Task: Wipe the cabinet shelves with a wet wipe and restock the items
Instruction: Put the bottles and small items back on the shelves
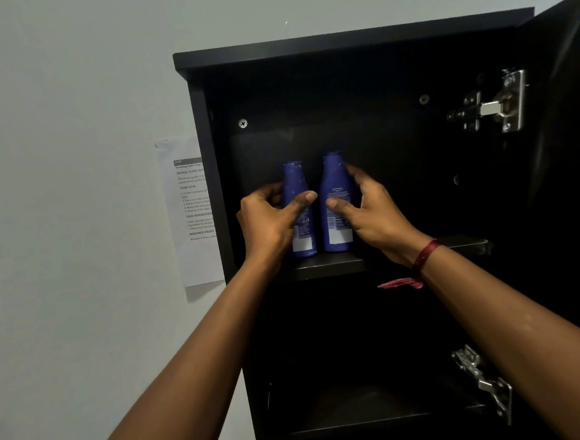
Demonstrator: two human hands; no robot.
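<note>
Your left hand (268,221) grips the left bottle (300,212) and your right hand (372,210) the right bottle (336,203), both upright on the upper shelf (333,266); likely light, smooth plastic, so hold mid-body, thumbs across labels

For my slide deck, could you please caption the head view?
Left hand grips the left bottle, right hand the right bottle, on the upper cabinet shelf.

Free shelf (333,267) room right of the right bottle (337,216), below the hinge (500,105).
</note>
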